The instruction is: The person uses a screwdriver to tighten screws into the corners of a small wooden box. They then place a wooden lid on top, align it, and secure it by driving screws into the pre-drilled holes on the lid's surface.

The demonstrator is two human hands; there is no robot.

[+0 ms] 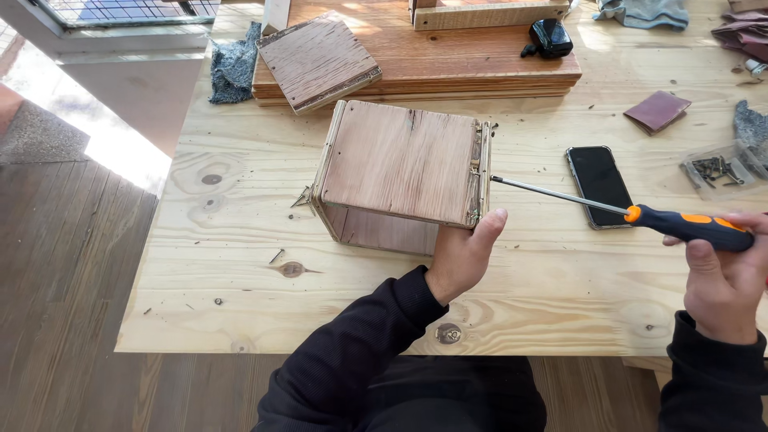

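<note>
Against the left hand (pixel 462 254) fingers: wooden box (pixel 402 174), plywood, on the pale wooden table (pixel 240 304); thumb up along its near right corner, other fingers hidden behind that corner, grip not discernible. Right of the thumb: screwdriver (pixel 632 213), orange-and-black handle wrapped by the right hand (pixel 724 280) fingers, tip at the box's right edge. Under the shaft: dark phone (pixel 599 186). Beyond the right-hand fingers: tray of screws (pixel 720 170), sandpaper piece (pixel 658 110).

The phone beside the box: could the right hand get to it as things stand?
Probably yes, but not freely. The phone lies face up on the table with nothing covering it, close to the right hand. That hand is closed around the screwdriver, whose shaft crosses above the phone.
</note>
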